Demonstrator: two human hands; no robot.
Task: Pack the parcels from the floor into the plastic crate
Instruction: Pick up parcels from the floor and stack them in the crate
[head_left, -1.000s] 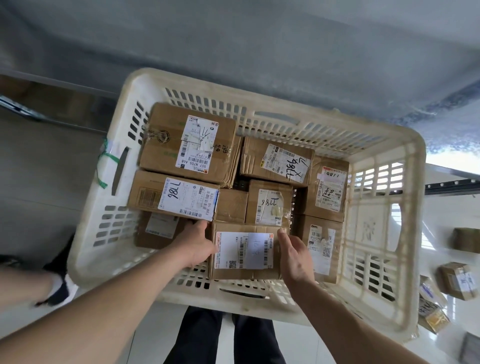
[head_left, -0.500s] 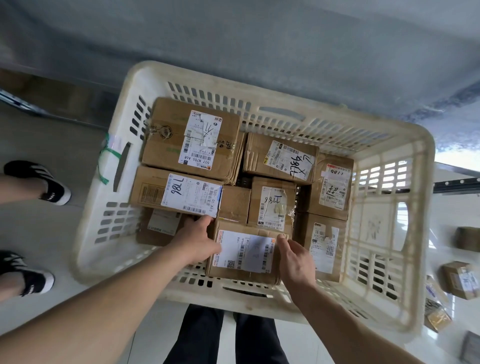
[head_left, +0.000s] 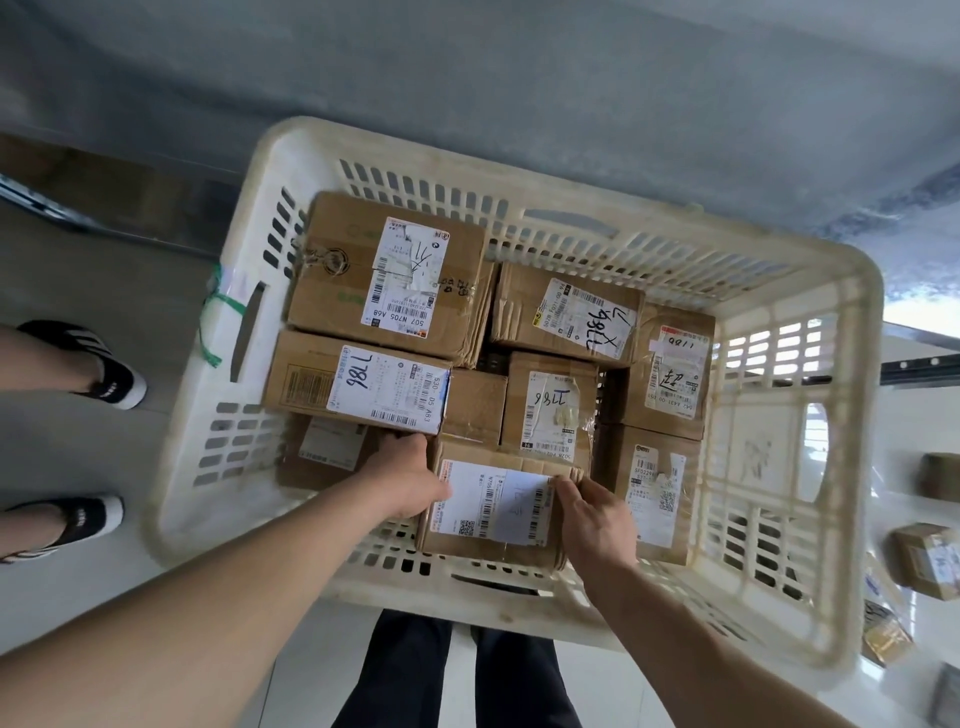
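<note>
Pale tiled floor (head_left: 156, 582) under cream plastic crate (head_left: 789, 519). Seating a labelled parcel (head_left: 493, 506) against crate's near wall: left hand (head_left: 402, 480) and right hand (head_left: 597, 519) apparently curled on its sides. Next: release, fetch loose parcels (head_left: 927, 561) right of crate.

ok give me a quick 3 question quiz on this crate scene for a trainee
1. True or false: both hands are on the same parcel.
2. Where in the crate does that parcel sit? A) near wall B) far wall C) outside it
3. Fill in: unpacked parcels lie on the floor to the person's ____.

Key: 1 true; 2 A; 3 right
</note>
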